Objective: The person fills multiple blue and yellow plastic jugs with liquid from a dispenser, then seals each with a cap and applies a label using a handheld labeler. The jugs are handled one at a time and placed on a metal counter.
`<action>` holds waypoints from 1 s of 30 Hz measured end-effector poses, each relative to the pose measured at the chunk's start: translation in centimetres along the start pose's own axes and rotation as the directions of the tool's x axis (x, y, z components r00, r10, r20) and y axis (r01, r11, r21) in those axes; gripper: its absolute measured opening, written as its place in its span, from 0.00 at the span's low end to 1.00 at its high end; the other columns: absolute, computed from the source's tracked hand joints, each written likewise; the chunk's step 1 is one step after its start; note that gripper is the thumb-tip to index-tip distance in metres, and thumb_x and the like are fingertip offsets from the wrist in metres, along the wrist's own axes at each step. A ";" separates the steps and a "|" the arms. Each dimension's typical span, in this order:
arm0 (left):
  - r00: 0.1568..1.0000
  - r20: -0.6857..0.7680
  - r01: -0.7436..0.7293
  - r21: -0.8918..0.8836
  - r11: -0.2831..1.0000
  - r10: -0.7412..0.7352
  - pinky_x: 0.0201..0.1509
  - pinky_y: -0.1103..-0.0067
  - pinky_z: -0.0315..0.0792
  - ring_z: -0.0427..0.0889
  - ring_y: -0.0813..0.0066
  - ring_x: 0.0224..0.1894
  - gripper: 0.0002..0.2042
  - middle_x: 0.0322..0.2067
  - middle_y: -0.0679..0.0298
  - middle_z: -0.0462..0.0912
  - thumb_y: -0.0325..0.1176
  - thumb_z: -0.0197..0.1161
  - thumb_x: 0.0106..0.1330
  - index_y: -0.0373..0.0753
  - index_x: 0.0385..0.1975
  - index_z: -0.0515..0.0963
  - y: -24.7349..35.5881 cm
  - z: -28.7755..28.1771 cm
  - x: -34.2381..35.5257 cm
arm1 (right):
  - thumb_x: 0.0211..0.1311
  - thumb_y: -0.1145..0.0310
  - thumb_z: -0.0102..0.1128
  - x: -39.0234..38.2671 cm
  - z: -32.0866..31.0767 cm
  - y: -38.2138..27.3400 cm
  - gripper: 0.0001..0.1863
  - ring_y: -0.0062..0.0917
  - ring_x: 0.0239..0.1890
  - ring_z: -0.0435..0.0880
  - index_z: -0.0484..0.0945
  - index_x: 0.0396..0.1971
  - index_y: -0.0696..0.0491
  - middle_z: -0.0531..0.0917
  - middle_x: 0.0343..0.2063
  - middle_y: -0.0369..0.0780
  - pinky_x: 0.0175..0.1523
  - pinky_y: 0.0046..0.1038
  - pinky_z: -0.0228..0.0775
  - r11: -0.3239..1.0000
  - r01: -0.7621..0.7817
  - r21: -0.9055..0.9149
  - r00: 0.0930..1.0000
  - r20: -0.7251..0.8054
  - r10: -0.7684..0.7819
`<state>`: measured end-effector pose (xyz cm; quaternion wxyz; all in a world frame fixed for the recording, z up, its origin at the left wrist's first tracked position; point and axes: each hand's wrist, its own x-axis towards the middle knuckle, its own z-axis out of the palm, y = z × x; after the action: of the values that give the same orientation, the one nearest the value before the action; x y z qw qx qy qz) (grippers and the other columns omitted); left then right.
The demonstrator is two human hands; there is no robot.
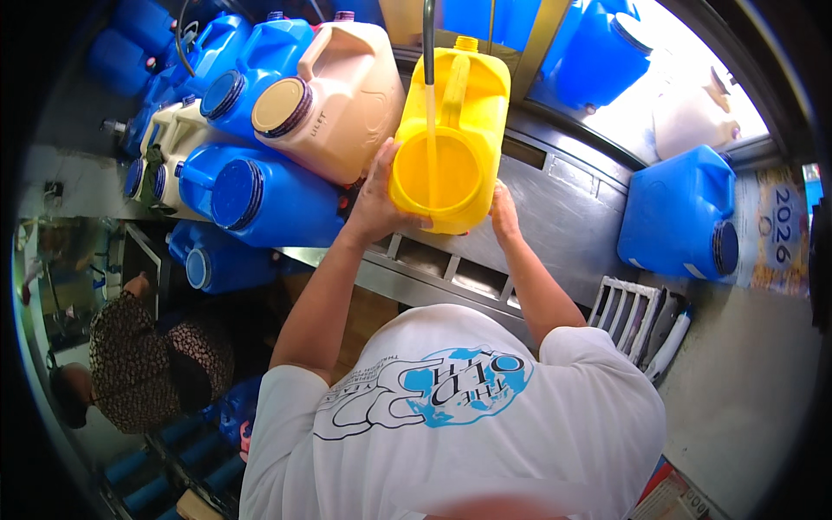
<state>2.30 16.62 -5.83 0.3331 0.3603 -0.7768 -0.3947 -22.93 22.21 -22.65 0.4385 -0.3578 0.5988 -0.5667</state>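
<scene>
A yellow jug (472, 95) with a handle and a wide uncapped round opening stands upright at the centre, above a steel counter (555, 208). A dark spout (429, 39) hangs over it, and a thin stream of liquid (431, 113) falls into the opening. My left hand (375, 198) grips the jug's left side, fingers wrapped round it. My right hand (503, 212) is closed on the lower right side, its fingers partly hidden behind the jug. Immediately left of the jug lies a beige jug (347, 104) with a capped mouth.
Blue jugs (286, 199) and cream jugs crowd the left. Another blue jug (663, 208) stands at right, beside a white slatted rack (624, 312). More jugs (598, 61) sit behind a metal-framed opening at upper right. Another person (143, 364) in a patterned top is at lower left.
</scene>
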 end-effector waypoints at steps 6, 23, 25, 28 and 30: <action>0.999 0.014 0.039 0.030 0.999 -0.040 0.73 0.67 0.53 0.53 0.54 0.71 0.59 0.68 0.50 0.53 0.44 0.84 0.33 0.43 0.68 0.50 -0.3 0.2 1.0 | 0.66 0.33 0.39 -5.7 1.8 -8.3 0.43 0.37 0.68 0.58 0.56 0.68 0.53 0.62 0.64 0.48 0.70 0.37 0.50 0.974 0.226 0.007 0.972 0.067 -0.226; 0.991 0.034 -0.125 -0.148 0.981 0.131 0.68 0.69 0.62 0.65 0.58 0.63 0.53 0.60 0.55 0.62 0.47 0.82 0.38 0.40 0.65 0.55 -1.2 1.1 1.8 | 0.63 0.37 0.51 -9.9 2.7 -12.6 0.47 0.40 0.66 0.65 0.50 0.69 0.57 0.68 0.62 0.52 0.69 0.35 0.54 0.943 0.051 -0.330 0.998 -0.022 -0.061; 0.988 0.033 -0.143 -0.180 0.973 0.151 0.67 0.69 0.63 0.66 0.59 0.62 0.52 0.58 0.55 0.63 0.46 0.82 0.38 0.39 0.64 0.57 -1.3 1.6 2.2 | 0.63 0.38 0.52 -9.9 2.3 -11.5 0.46 0.40 0.63 0.70 0.51 0.69 0.56 0.70 0.60 0.52 0.67 0.35 0.58 0.913 0.042 -0.406 0.993 -0.080 -0.081; 0.986 0.029 -0.150 -0.237 0.960 0.162 0.63 0.70 0.65 0.68 0.60 0.59 0.48 0.55 0.56 0.66 0.44 0.82 0.39 0.37 0.61 0.60 -1.9 1.9 2.7 | 0.64 0.40 0.52 -11.8 2.2 -9.1 0.42 0.36 0.59 0.74 0.58 0.66 0.57 0.76 0.55 0.50 0.63 0.35 0.63 0.949 0.035 -0.314 0.998 -0.044 -0.051; 0.991 0.028 -0.129 -0.136 0.982 0.134 0.59 0.70 0.70 0.71 0.62 0.54 0.44 0.52 0.56 0.69 0.40 0.82 0.41 0.36 0.58 0.62 -4.0 0.9 3.1 | 0.64 0.47 0.54 -14.6 2.3 -6.8 0.28 0.34 0.54 0.78 0.75 0.55 0.52 0.81 0.49 0.46 0.58 0.33 0.68 0.874 0.037 -0.485 0.999 0.037 -0.022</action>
<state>1.10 12.71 -8.92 0.3675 0.2778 -0.7766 -0.4297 -16.05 34.18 -14.05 0.3349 -0.4739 0.7096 -0.3997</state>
